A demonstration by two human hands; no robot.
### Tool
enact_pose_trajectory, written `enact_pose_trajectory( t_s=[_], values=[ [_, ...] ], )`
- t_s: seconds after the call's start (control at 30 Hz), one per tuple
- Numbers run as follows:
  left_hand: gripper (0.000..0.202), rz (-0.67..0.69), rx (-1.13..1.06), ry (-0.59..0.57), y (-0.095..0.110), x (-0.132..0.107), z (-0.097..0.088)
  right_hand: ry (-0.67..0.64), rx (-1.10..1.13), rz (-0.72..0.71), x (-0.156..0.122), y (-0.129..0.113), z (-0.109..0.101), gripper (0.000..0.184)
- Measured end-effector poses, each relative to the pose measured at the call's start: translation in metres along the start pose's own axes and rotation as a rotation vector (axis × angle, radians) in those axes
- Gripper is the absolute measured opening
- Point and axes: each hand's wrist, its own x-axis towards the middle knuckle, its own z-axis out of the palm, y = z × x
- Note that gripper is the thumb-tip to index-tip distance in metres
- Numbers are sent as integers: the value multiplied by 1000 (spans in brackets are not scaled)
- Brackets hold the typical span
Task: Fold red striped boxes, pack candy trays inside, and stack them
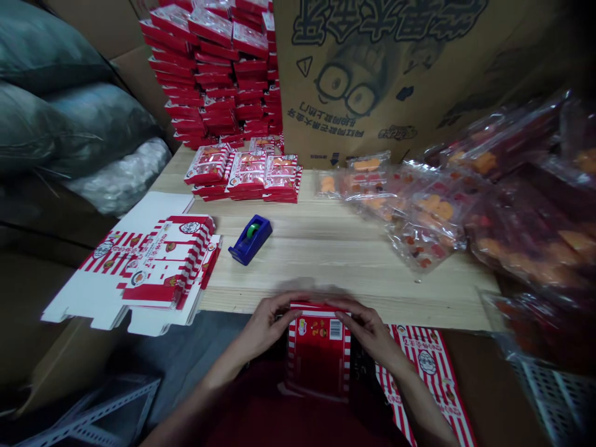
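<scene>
My left hand [265, 326] and my right hand [367, 332] grip the top end of a red and white striped cardboard carton [318, 360] from either side. The carton has a barcode panel near its top and stands at the near edge of the wooden table [326, 248], its lower part held against my body. Its top flap is mostly hidden by my fingers. Left of my left hand lies a stack of flat die-cut carton blanks [153, 273]. A blue tape dispenser [250, 239] with a green-cored roll stands beyond my hands.
Folded red cartons [244, 175] are stacked at the table's back, with taller stacks [209, 68] behind. Clear bags of orange and red sweets [400, 211] are heaped on the right. A large printed cardboard box [372, 74] stands behind, grey sacks [60, 105] lie left, and a striped blank [431, 379] lies below right.
</scene>
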Motion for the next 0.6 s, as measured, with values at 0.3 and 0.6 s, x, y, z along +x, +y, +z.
enact_pose_trajectory(
  t_s=[0.3,0.6],
  values=[
    [25,46,-9,62,-15,2,5,-12,8,12,1,8,-4,35],
    [24,31,-113,135,-11,8,12,103,93,22,7,-5,3,28]
  ],
)
